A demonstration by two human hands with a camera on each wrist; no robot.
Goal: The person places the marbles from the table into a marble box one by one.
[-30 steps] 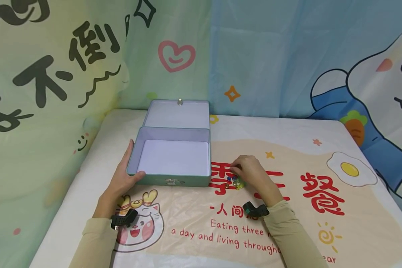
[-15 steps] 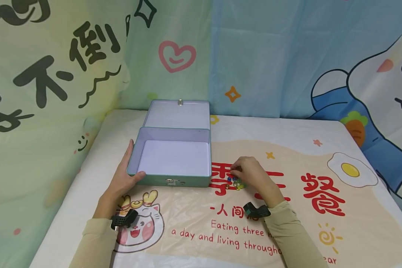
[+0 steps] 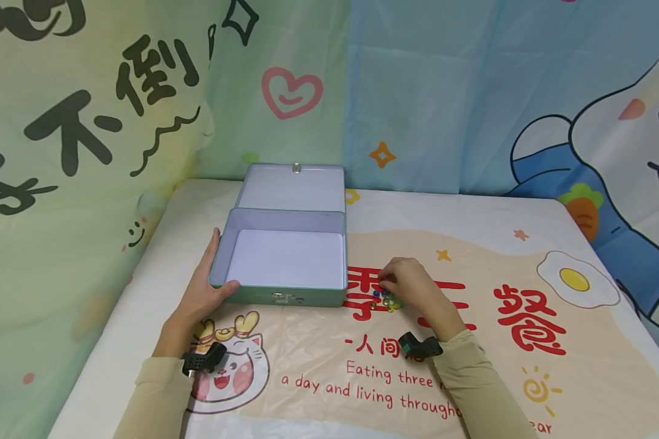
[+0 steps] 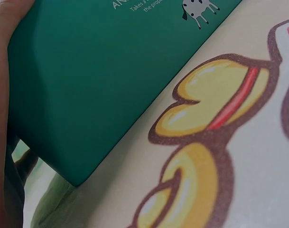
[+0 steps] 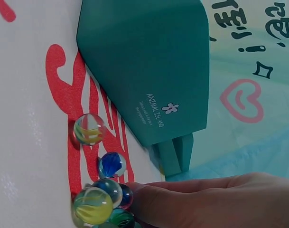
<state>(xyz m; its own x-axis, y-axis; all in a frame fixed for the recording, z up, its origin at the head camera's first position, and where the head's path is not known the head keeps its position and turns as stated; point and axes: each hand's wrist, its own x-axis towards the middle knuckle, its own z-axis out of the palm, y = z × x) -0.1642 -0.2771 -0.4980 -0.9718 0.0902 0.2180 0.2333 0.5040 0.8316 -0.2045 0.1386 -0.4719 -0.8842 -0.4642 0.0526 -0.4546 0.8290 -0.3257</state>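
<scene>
A fabric backdrop in yellow, green and blue, printed with dark characters, a pink heart outline and a white cartoon animal, hangs behind a surface patterned in white and beige with red lettering, a cartoon cat and a fried egg. Left of the lettering's middle, a green rectangular metal box sits flat, its pale lilac interior exposed; the hinged lid is tipped back behind it, with a small metal catch at the lid's far edge. The left hand grips the box at its near left corner, thumb over the front rim and fingers along the left wall. Beside the right wall, slightly apart from it, lies a cluster of clear glass marbles with coloured swirls, mostly blue, green and yellow; one red-and-yellow marble lies just outside the group. The right hand is bent over the cluster, its fingertips touching a dark blue marble; whether the fingers grip it cannot be told. Each wrist, below a light khaki sleeve, carries a black device.
</scene>
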